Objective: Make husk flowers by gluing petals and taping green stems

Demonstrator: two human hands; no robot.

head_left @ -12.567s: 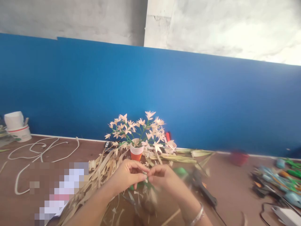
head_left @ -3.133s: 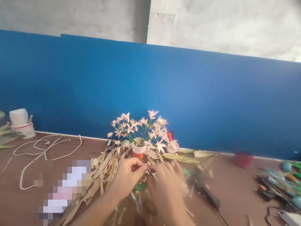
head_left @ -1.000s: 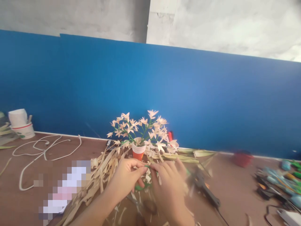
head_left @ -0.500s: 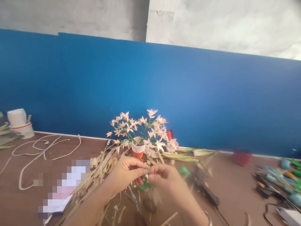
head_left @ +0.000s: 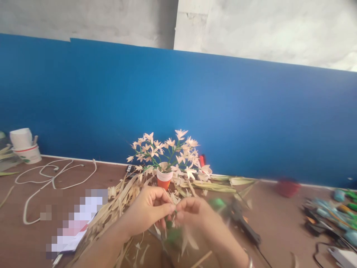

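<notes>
My left hand (head_left: pixel 156 208) and my right hand (head_left: pixel 192 214) meet in front of the flowerpot, both with thumb and finger pinched. Between the fingertips shows a bit of a thin green stem (head_left: pixel 175 211), mostly covered by the fingers. Pale petals (head_left: pixel 189 240) hang below my right hand, smeared by motion. Under the fingers is a blurred green thing (head_left: pixel 175 235), too unclear to name. Just beyond stands a red and white paper cup (head_left: pixel 164 180) holding a spray of cream handmade flowers (head_left: pixel 167 147) on green stems.
Dry husk strips (head_left: pixel 119 193) spread left of the cup, with scissors (head_left: pixel 158 238) partly under my hands. On the right lie a black glue gun (head_left: pixel 245 225), a blurred red container (head_left: pixel 288 187) and tangled cords (head_left: pixel 326 216). A white cable (head_left: pixel 52 180) and stacked cups (head_left: pixel 27 152) are at left.
My hands have drawn slightly closer together, covering more of the green stem. The pale petals below my right hand have swung into clearer view, and the green thing below has shifted a little.
</notes>
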